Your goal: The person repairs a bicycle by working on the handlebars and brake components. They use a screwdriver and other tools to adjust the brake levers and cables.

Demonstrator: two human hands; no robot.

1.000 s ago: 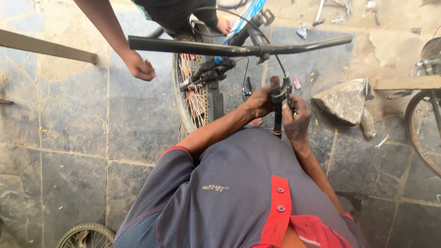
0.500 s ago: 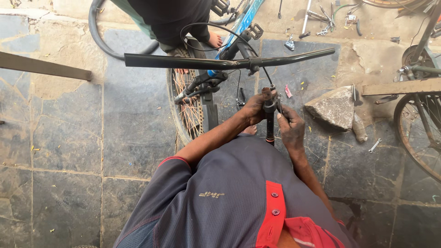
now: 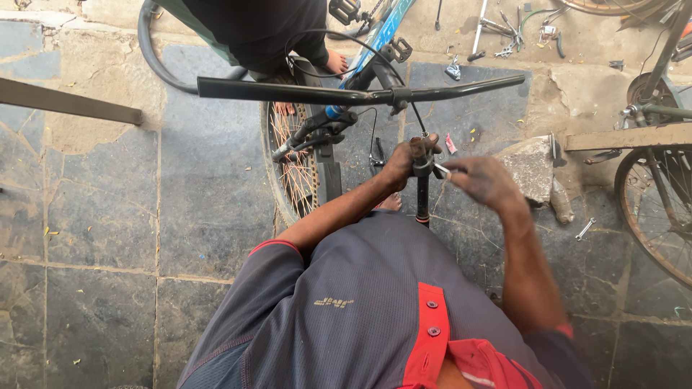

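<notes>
While the left hand point(image 3: 402, 162) grips the upright black tube point(image 3: 422, 189), the blurred right hand point(image 3: 481, 180) pinches a small metal piece point(image 3: 441, 171) just beside it.

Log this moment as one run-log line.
left hand: grips black bike part | right hand: blurred, at small metal piece | handlebar ahead | stone right

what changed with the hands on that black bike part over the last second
The right hand came off the upright black tube and drew back to the right, blurred, a small pale piece at its fingertips. Another person's arm, reaching in at upper left a second ago, is gone from view. The left hand keeps its grip on the tube's top, and the long black handlebar lies across the bicycle as before.
</notes>
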